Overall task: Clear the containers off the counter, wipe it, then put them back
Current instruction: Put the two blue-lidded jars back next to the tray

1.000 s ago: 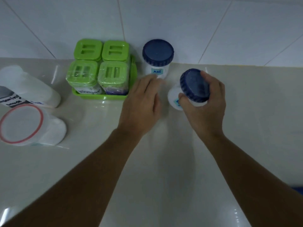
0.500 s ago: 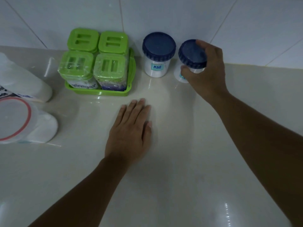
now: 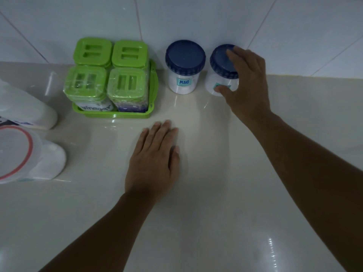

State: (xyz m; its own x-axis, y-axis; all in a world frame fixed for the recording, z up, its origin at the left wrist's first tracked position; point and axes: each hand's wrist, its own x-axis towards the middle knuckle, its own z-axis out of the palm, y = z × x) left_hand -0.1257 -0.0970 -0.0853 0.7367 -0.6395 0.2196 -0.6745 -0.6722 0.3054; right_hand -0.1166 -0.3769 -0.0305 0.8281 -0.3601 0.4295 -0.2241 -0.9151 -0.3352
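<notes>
Two white jars with dark blue screw lids stand upright at the back of the cream counter (image 3: 212, 203), against the tiled wall. The left jar (image 3: 184, 74) carries a label reading MSG. My right hand (image 3: 248, 85) grips the right jar (image 3: 221, 62), fingers over its lid and thumb on its label; the jar's base rests on the counter. My left hand (image 3: 155, 160) lies flat on the counter in front of them, fingers together, holding nothing.
A green tray (image 3: 112, 115) with several green-lidded bottles (image 3: 107, 75), one marked vinegar, sits left of the jars. Two white containers stand at the left edge, one (image 3: 27, 112) behind and one with a red-rimmed lid (image 3: 46, 161) in front.
My right hand carried the second jar back to the wall and set it down beside the MSG jar. My left hand drew back from the MSG jar and settled flat on the counter.
</notes>
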